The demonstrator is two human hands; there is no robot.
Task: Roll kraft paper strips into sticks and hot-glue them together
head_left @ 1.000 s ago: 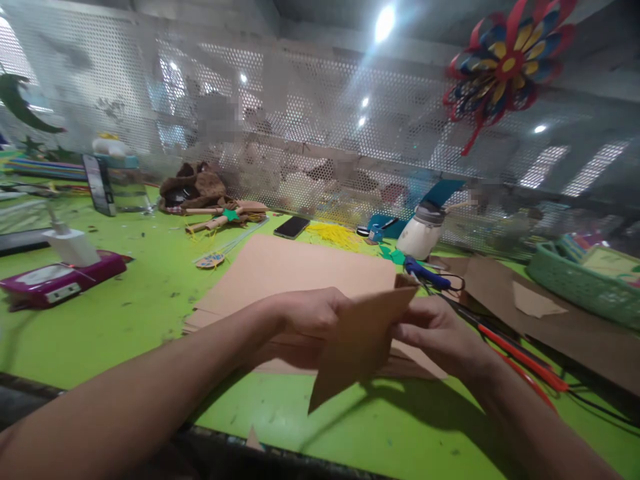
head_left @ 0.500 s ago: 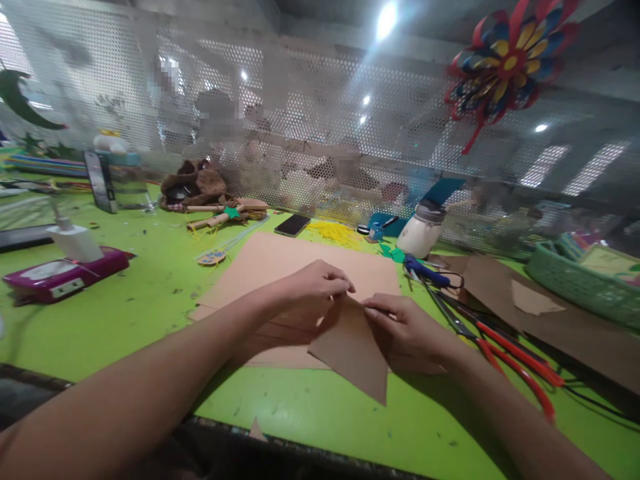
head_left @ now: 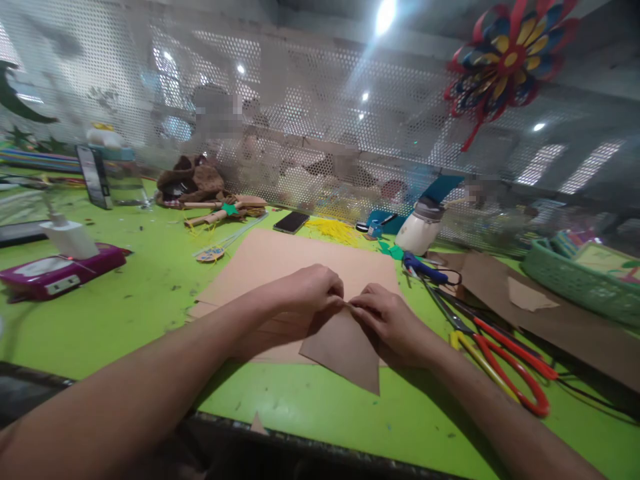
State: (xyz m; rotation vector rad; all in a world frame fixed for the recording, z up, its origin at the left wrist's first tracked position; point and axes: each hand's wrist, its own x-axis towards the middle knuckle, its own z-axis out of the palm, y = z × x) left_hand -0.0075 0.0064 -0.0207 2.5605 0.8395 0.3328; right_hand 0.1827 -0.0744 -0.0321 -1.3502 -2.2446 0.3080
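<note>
My left hand (head_left: 313, 290) and my right hand (head_left: 384, 320) meet at the top corner of a brown triangular paper piece (head_left: 345, 350). Both pinch that corner, fingertips touching each other. The piece lies flat, pointing towards me, partly over a stack of brown paper sheets (head_left: 280, 263) on the green table (head_left: 125, 313). Its lower tip rests on the bare green surface.
Red-handled scissors (head_left: 505, 363) and a blue tool (head_left: 425, 268) lie right of my hands. A green basket (head_left: 575, 280) stands far right, a white jar (head_left: 420, 230) and phone (head_left: 291, 222) behind the sheets, a magenta box (head_left: 55, 273) at left. A mesh screen closes the back.
The paper piece was held up off the table a second ago; it has come down flat onto the sheets, and my hands have closed together on its top corner.
</note>
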